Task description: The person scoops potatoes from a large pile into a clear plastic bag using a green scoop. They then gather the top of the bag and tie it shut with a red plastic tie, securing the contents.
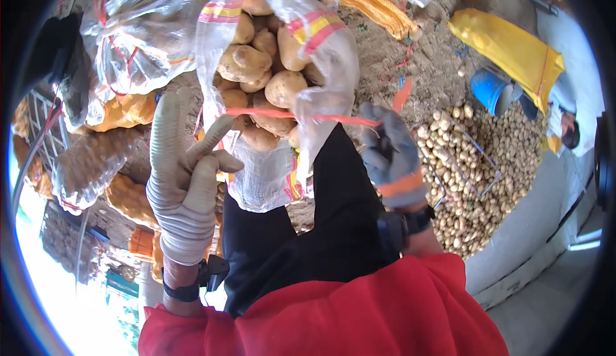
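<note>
An unsealed translucent woven sack (332,52) with pink and yellow stripes stands before me, filled with large potatoes (286,89). A red plastic strip (269,113) is stretched across the near side of its mouth, between my two hands. My left hand (185,163), in a pale ribbed glove, has the strip's left part at its bent fingers; the other fingers point up beside the sack. My right hand (392,151), in a grey glove with an orange band, grips the strip's other end, and a short tail sticks up above the fingers.
Right of me lies a big heap of small potatoes (481,187) with a wire frame on it. Beyond are a blue bucket (488,91) and a yellow sack (505,50). Tied sacks (144,33) and filled bags (91,163) crowd the left. A person (568,127) is at far right.
</note>
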A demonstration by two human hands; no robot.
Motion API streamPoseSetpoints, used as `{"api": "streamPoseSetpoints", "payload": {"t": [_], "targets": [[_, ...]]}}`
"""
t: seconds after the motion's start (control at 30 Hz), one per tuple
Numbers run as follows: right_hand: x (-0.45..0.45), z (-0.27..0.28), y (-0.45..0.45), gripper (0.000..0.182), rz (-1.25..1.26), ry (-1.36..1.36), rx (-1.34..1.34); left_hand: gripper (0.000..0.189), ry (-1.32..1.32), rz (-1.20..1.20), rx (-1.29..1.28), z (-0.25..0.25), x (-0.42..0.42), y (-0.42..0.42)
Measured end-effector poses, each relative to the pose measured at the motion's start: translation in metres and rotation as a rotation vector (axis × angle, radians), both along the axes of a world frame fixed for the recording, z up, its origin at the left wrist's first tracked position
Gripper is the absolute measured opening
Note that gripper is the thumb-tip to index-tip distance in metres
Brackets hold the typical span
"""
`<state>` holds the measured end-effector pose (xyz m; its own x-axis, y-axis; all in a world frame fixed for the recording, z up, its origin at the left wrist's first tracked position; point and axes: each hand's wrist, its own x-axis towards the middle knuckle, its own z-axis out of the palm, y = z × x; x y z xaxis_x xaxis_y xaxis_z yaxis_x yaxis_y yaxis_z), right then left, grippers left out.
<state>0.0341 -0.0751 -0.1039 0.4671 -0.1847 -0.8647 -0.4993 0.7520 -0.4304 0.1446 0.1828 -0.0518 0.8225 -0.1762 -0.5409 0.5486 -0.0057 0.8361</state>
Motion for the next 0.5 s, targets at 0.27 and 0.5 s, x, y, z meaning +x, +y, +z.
{"api": "streamPoseSetpoints", "payload": {"t": [0.27, 0.5], "targets": [[0.102, 0.045, 0.034, 0.013, 0.652, -0.319, 0.001, 0.07, -0.007, 0.321, -0.069, 0.022, -0.015, 0.027], [0.107, 0.017, 0.123, 0.03, 1.053, -0.761, -0.538, 0.053, -0.446, -0.022, 0.454, 0.026, -0.022, -0.041]]}}
